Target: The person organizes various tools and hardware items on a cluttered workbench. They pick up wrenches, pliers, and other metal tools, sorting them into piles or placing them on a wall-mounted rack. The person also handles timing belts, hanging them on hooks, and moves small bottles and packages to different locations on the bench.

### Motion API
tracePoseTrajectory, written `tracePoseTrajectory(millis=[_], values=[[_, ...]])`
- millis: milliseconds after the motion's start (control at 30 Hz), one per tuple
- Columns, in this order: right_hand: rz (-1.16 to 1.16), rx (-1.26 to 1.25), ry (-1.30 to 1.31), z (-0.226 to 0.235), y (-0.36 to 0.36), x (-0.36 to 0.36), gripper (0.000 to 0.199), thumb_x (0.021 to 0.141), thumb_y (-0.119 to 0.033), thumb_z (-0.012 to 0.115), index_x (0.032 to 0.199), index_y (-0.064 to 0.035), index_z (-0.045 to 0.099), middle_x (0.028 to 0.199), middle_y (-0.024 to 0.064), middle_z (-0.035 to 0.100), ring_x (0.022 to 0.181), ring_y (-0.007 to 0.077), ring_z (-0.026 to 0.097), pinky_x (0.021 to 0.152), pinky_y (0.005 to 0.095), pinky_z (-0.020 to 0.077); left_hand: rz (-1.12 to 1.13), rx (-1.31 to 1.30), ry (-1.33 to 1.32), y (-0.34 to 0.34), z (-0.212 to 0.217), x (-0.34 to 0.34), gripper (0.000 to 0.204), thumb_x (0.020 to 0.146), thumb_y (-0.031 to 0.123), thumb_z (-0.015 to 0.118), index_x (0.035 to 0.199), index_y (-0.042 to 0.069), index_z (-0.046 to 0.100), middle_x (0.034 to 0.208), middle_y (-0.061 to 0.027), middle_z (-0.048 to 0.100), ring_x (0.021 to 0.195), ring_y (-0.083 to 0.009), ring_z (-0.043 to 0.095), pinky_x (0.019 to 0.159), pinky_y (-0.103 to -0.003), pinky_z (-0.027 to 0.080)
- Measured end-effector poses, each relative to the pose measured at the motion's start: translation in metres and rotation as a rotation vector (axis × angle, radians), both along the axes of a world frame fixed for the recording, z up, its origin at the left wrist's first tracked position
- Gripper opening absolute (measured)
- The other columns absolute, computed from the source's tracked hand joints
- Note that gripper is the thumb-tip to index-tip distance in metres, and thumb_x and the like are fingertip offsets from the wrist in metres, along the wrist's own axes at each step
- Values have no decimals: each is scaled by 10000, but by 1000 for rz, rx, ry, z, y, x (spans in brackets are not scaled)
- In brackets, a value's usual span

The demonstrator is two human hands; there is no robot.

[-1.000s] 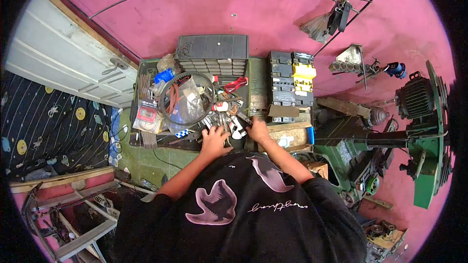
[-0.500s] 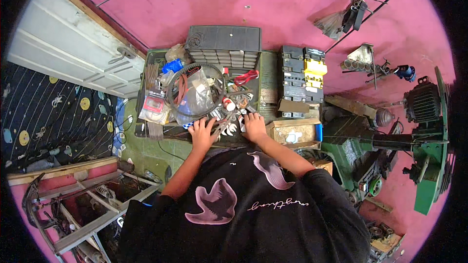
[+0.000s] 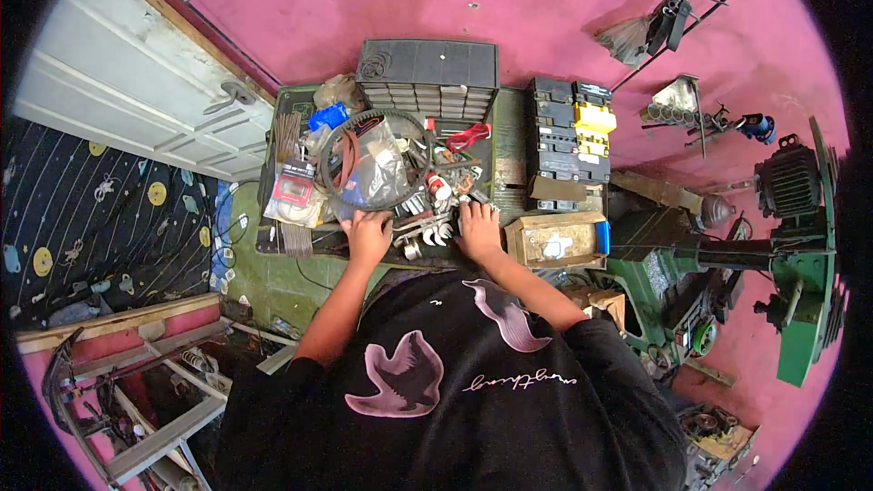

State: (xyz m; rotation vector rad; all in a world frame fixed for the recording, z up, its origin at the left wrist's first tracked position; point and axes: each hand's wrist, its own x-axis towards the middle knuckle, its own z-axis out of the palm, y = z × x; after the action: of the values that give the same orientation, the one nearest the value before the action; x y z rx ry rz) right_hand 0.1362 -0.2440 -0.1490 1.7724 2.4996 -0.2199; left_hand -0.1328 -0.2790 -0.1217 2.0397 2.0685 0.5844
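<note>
Several silvery wrenches [image 3: 440, 235] lie in a heap at the near edge of the cluttered bench, between my two hands. My left hand [image 3: 368, 235] rests at the left of this heap, fingers forward by a clear plastic bag [image 3: 380, 177], and seems to hold nothing. To the right of the wrenches, my right hand [image 3: 479, 231] lies with its fingers extended over small metal parts, which it partly hides. A black belt loop [image 3: 429, 162] circles the bag and a reddish-brown strap [image 3: 350, 159]. A small red and white container [image 3: 438, 186] lies just beyond the wrenches.
Behind the pile stands a grey drawer cabinet [image 3: 432, 64]. Black and yellow batteries [image 3: 553, 138] line the right side, with an open cardboard box [image 3: 523, 248] nearer me. Thin rods [image 3: 286, 138] and packets lie left. A green machine [image 3: 637, 284] stands right of the bench.
My left hand has shifted left and slightly away from me, off the wrenches, its fingers closer together. My right hand has moved a little farther forward. The whole view has shifted slightly.
</note>
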Motion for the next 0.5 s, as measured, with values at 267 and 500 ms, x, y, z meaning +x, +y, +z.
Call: tracePoseTrajectory(millis=[267, 500], values=[[27, 4, 115, 6, 0, -1, 439, 855, -289, 736, 1266, -178, 627, 1115, 31, 663, 1123, 271, 554, 960, 462, 427, -44, -14, 7, -41, -6, -18, 452, 828, 237, 737, 1263, 138, 662, 1137, -54, 662, 1084, -273, 561, 899, -474, 355], [-29, 87, 158, 3, -2, 10, 382, 768, -279, 763, 1106, -137, 657, 1060, 68, 663, 1059, 301, 574, 910, 466, 434, -108, -100, 5, -53, -6, -19, 506, 811, 301, 766, 1263, 122, 627, 1138, -76, 625, 1104, -287, 545, 905, -474, 354]])
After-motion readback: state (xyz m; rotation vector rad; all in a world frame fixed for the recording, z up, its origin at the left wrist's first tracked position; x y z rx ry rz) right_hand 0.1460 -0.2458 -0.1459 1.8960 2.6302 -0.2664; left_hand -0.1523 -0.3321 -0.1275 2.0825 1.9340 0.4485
